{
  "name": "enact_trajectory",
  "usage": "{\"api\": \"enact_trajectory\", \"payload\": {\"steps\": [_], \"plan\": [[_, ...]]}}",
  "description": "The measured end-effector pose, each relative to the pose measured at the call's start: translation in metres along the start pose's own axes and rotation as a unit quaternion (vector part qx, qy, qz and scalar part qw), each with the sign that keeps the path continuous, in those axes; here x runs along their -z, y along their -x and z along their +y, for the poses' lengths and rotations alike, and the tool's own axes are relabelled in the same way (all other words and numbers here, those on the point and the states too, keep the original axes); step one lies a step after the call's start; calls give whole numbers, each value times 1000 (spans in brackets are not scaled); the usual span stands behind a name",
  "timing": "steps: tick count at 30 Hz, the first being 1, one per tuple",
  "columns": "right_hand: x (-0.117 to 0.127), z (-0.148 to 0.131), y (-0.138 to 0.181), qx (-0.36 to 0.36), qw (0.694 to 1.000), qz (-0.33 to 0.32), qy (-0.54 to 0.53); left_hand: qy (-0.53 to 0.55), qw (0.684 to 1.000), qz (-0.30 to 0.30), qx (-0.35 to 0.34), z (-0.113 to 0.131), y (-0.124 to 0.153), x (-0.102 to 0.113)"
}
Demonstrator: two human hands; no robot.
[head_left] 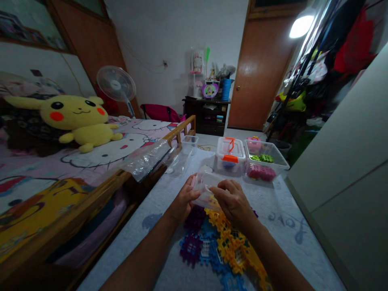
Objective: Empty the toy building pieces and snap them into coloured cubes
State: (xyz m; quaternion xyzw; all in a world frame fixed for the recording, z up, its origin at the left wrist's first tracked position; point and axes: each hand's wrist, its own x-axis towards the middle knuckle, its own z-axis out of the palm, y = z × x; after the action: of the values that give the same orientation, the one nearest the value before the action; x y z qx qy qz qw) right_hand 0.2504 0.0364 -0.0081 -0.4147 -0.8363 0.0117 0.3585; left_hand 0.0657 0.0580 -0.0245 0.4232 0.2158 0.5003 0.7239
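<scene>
My left hand (186, 198) is closed on the left end of a small clear plastic container (203, 186), where a pink strip (193, 180) shows on the edge. My right hand (232, 198) has its fingers bent and pressed together at the container's right side, touching it. Whether this piece is a whole box or only a lid I cannot tell. Below the hands, snowflake-like plastic building pieces lie on the cloth: yellow ones (233, 248), blue ones (216, 256) and purple ones (191, 247). My right forearm hides some of the yellow pieces.
Beyond my hands stand a lidded clear box (230, 148) with orange latches and an open clear box (280, 161) holding green and pink pieces. Clear plastic trays (181, 161) lie at the left. A wooden bed rail (115, 182) borders that side; a white cabinet (339, 157) rises at the right.
</scene>
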Motion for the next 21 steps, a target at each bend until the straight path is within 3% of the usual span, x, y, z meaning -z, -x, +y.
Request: {"api": "enact_trajectory", "payload": {"steps": [5,7,9,12,14,16,19,21], "plan": [[5,-4,1,-6,998,-25,-50,-5,1000,28,-4,-4,-2,2],[10,2,1,-30,994,13,-103,14,999,51,-9,-3,-2,1],[18,12,1,-106,977,97,-158,44,995,87,-9,0,-3,0],[28,30,1,-273,912,173,-253,84,987,135,-10,4,-4,1],[31,35,0,-350,866,133,-333,102,985,138,-11,4,-4,2],[30,33,-1,-376,835,60,-398,110,986,128,-9,2,-4,4],[23,24,-2,-356,821,-24,-445,98,988,117,-12,-1,-5,7],[19,19,-2,-338,824,-42,-453,75,990,119,-20,-4,-5,7]]}}
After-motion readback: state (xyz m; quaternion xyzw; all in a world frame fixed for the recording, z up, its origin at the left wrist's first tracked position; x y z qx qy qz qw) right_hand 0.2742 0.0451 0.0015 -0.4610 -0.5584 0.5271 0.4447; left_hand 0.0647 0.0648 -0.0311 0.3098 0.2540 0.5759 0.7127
